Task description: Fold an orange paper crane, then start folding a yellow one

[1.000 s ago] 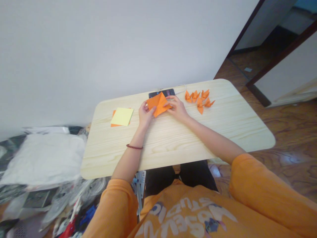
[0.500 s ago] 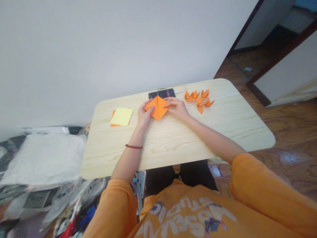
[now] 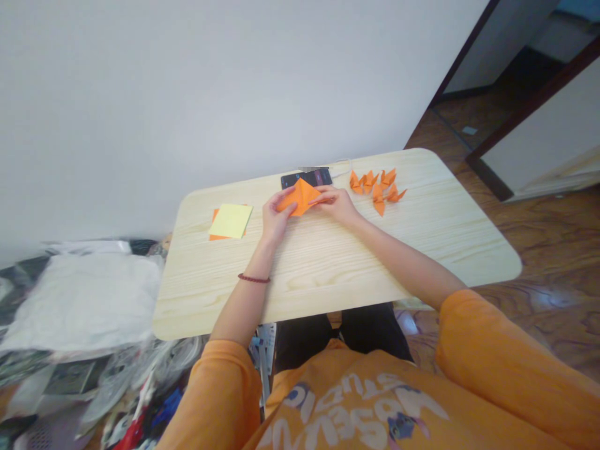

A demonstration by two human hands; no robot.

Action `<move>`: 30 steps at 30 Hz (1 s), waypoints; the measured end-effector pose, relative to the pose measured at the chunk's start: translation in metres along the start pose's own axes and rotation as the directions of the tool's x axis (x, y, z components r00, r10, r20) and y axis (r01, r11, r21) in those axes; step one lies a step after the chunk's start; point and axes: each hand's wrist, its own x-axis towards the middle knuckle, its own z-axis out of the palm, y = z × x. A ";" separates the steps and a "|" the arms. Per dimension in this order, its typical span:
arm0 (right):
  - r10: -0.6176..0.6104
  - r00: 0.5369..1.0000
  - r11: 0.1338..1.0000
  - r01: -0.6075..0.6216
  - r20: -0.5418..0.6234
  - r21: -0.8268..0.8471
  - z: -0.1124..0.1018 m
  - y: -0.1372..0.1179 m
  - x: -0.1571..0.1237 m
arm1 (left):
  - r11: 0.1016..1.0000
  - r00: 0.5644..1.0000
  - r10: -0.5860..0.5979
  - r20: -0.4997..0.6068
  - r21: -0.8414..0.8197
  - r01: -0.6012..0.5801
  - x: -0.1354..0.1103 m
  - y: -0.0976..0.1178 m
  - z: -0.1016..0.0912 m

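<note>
Compared with half a second back, the orange origami paper isn't spread as a wide diamond anymore: it's pinched into a narrower, tilted shape, held between both hands over the counter. The left hand grips its left side with the fingers curled around it, while the right hand pinches the right tip. A dark phone sits just beyond the hands, folded orange paper cranes are just right of the right hand, and a yellow sticky note pad on orange sheets lies left of the left hand. Only readable writing: upside-down white "STUDIO" on the orange sweatshirt.
</note>
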 end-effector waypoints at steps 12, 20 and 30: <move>0.282 0.947 0.938 -0.237 -0.156 0.255 0.000 -0.003 0.002 | 0.984 0.990 -0.137 0.022 -0.116 0.138 -0.003 0.006 0.007; 0.277 0.952 0.936 -0.235 -0.134 0.264 0.003 -0.008 0.001 | 0.997 0.997 -0.077 -0.007 -0.002 0.077 -0.011 0.020 0.015; 0.288 0.946 0.933 -0.242 -0.146 0.268 0.003 -0.009 -0.001 | 0.992 0.993 -0.107 -0.042 0.061 0.109 -0.011 0.017 0.011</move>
